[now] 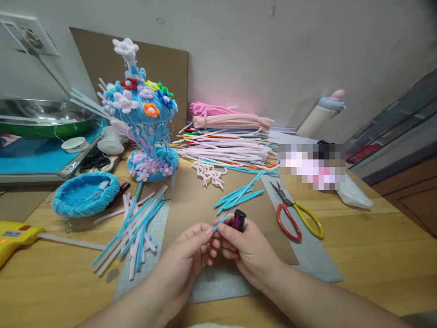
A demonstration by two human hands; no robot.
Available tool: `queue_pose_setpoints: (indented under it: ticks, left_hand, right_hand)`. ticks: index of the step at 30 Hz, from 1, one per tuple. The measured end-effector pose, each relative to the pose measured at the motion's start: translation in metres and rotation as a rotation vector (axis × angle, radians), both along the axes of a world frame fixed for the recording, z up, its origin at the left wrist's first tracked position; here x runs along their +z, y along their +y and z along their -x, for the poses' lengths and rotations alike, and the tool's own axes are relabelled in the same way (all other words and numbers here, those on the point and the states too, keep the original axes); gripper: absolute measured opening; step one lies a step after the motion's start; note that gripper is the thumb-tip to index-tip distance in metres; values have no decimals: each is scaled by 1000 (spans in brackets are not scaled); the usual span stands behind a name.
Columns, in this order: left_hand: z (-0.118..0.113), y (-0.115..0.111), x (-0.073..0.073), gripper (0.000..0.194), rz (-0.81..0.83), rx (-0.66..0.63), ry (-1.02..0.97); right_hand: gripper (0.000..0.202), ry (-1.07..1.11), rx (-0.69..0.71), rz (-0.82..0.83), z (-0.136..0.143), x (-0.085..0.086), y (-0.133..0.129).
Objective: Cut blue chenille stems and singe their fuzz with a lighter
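My left hand pinches the lower end of a short blue pipe cleaner above the brown cardboard. The thumb and finger of my right hand grip the same piece close by. A dark lighter with a purple part is also held in my right hand, upright between the fingers. Just beyond the hands lie several loose blue pipe cleaners. Curly pale pink pieces rest farther back on the cardboard.
Scissors with red and yellow handles lie right. At left stand a flowered blue jellyfish-like craft, a blue fuzzy bowl, mixed strips and a yellow glue gun. Pipe cleaner bundles and a bottle are behind.
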State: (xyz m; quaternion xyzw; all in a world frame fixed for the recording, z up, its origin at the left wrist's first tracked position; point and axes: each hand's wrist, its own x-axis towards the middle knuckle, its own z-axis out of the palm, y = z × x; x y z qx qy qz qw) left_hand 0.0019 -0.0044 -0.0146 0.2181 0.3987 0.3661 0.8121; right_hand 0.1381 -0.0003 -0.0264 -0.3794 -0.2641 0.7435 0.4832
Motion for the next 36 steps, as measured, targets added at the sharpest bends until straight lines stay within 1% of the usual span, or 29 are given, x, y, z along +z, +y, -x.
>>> queue_pose_setpoints:
  ticks: [6,11,14,17,20,23,26,30,36]
  left_hand:
    - [2,0,1,12,-36,13,23]
    - [3,3,3,14,-1,81,63]
    - [5,5,6,16,2,104,78]
    - [5,6,7,18,3,109,76]
    - [6,7,7,19,10,108,79]
    - [6,7,7,19,16,106,83]
    - [6,7,7,18,17,105,75]
    - [5,7,6,18,19,97,71]
    - [6,7,5,17,20,98,69]
  right_hand:
    - [25,-60,19,-45,1,-3,-1]
    - [36,-45,-40,-113,-6,1,2]
    - [35,-183,-93,-219,-11,0,6]
    - [33,-356,-146,-318,-14,-7,9]
    - [31,-468,-164,-367,-15,-13,10]
    - [27,-543,-168,-372,-14,-14,10]
    - [24,-582,-192,-354,-15,-9,11]
    - [18,-590,-198,-345,-17,-3,12]
    - [14,-609,-201,-361,-18,-1,11]
